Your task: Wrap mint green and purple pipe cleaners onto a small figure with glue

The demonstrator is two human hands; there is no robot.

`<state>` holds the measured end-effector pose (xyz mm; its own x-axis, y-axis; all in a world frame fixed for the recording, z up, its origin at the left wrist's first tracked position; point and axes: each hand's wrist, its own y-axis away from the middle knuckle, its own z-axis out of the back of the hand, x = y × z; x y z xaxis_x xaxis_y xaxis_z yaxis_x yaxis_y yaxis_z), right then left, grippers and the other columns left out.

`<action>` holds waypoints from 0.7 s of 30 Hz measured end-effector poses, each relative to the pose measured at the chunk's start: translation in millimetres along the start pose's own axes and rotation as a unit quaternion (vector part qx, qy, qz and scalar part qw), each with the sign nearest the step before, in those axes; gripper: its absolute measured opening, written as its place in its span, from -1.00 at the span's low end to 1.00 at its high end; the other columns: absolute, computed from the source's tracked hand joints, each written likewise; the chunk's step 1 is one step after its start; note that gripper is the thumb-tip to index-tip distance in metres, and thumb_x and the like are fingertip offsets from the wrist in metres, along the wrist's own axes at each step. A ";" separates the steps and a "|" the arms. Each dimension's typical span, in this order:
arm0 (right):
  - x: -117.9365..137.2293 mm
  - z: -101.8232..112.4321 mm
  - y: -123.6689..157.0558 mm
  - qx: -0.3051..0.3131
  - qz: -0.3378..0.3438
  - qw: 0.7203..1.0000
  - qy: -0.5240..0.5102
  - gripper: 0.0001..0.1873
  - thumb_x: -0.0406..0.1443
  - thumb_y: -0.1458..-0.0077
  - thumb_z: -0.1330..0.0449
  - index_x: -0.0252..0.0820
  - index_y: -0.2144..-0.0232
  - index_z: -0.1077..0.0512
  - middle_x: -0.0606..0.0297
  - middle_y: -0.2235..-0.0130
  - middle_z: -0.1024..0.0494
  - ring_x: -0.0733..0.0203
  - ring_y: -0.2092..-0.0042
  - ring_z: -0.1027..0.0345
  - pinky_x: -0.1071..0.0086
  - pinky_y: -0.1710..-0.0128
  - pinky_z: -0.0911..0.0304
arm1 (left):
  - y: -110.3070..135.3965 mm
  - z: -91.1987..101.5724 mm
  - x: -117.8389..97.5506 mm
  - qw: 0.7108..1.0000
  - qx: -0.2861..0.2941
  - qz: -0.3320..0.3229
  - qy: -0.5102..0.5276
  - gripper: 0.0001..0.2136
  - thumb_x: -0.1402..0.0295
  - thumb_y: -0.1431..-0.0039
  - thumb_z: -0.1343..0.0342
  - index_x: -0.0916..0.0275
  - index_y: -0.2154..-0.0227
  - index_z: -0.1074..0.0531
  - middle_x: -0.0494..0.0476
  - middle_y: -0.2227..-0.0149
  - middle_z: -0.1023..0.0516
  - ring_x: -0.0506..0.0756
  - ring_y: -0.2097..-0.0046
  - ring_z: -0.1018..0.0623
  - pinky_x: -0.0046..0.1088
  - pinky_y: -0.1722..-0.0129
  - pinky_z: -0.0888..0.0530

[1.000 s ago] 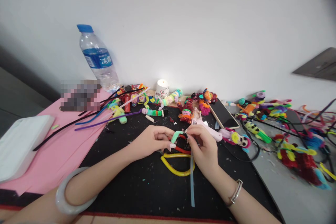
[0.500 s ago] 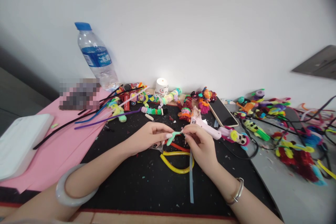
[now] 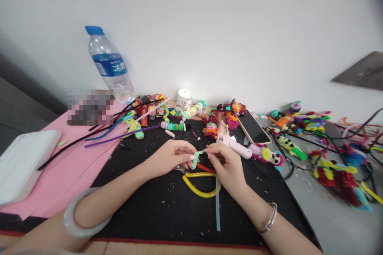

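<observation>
Head view: glue stick (image 3: 217,207) and yellow loop (image 3: 200,190) lie nearest on black mat (image 3: 143,207). Just beyond, left hand (image 3: 170,158) and right hand (image 3: 229,165) each pinch one end of green pipe cleaner (image 3: 196,160), above the mat. Likely featherlight, fuzzy, wire-cored, holds bends; grip near ends. Glue gun (image 3: 236,146) behind.

Left hand (image 3: 172,157) and right hand (image 3: 225,164) meeting fingertip to fingertip, fingers pinched, forearms converging from near tabletop edge, bangled wrists

Short bent green pipe cleaner (image 3: 196,158), held above mat.
</observation>
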<state>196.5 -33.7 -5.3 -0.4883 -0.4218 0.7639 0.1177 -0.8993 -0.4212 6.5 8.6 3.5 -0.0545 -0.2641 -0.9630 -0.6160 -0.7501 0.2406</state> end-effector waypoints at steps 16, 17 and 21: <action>0.8 -2.5 1.4 0.002 0.041 0.998 0.043 -0.87 -0.49 -0.06 -0.10 -0.20 0.43 -0.36 0.26 0.37 -0.46 0.27 0.38 -0.34 0.42 0.43 -0.23 | -1.0 -1.4 0.3 0.998 -0.056 -0.034 0.014 -0.84 0.44 -0.02 -0.17 0.32 0.29 -0.45 0.04 0.49 -0.55 -0.04 0.48 -0.52 -0.58 0.46 -0.43; 1.0 -2.4 1.7 0.003 0.046 0.998 0.046 -0.87 -0.49 -0.07 -0.09 -0.20 0.43 -0.36 0.26 0.37 -0.46 0.26 0.36 -0.34 0.42 0.41 -0.23 | -0.7 -1.4 -0.2 0.998 -0.059 -0.032 0.014 -0.85 0.44 -0.02 -0.17 0.32 0.30 -0.45 0.04 0.50 -0.55 -0.04 0.48 -0.51 -0.58 0.46 -0.43; 2.7 -2.1 2.9 0.009 0.066 0.996 0.056 -0.86 -0.49 -0.08 -0.09 -0.20 0.43 -0.35 0.24 0.37 -0.45 0.25 0.33 -0.35 0.40 0.37 -0.26 | 0.9 -1.6 -1.1 0.997 -0.072 -0.022 0.016 -0.90 0.45 -0.03 -0.17 0.33 0.35 -0.47 0.02 0.54 -0.53 -0.05 0.48 -0.51 -0.61 0.45 -0.42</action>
<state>193.7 -37.1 -5.5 -0.5612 -0.5221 0.6423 0.2024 -0.8390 -0.5052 7.3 7.2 5.0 -0.0039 -0.2466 -0.9691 -0.4980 -0.8399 0.2158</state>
